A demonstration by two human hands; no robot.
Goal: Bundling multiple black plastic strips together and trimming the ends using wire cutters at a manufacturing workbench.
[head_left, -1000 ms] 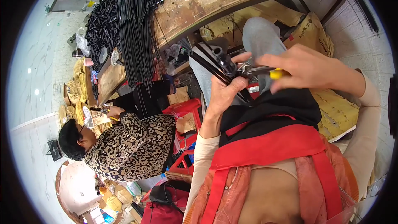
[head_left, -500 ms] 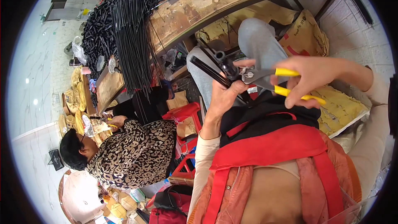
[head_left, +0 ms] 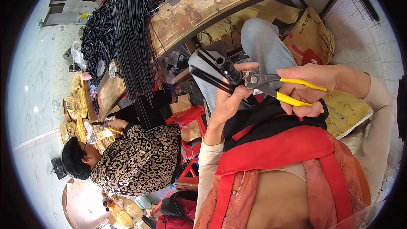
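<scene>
Right hand (head_left: 306,88): wrapped around yellow-handled pliers (head_left: 294,100), handles spread, head just beside the fitting. Left hand (head_left: 227,101): closed around slim black rods (head_left: 207,76) and one black tubular fitting (head_left: 229,73). Beyond: worn wooden bench (head_left: 203,12), long-rod bundle (head_left: 132,46), heaped black parts (head_left: 96,34).

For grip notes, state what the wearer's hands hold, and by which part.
Right hand: pliers, by the yellow handles. Left hand: black rod-like parts, gripped well behind their far ends.
</scene>
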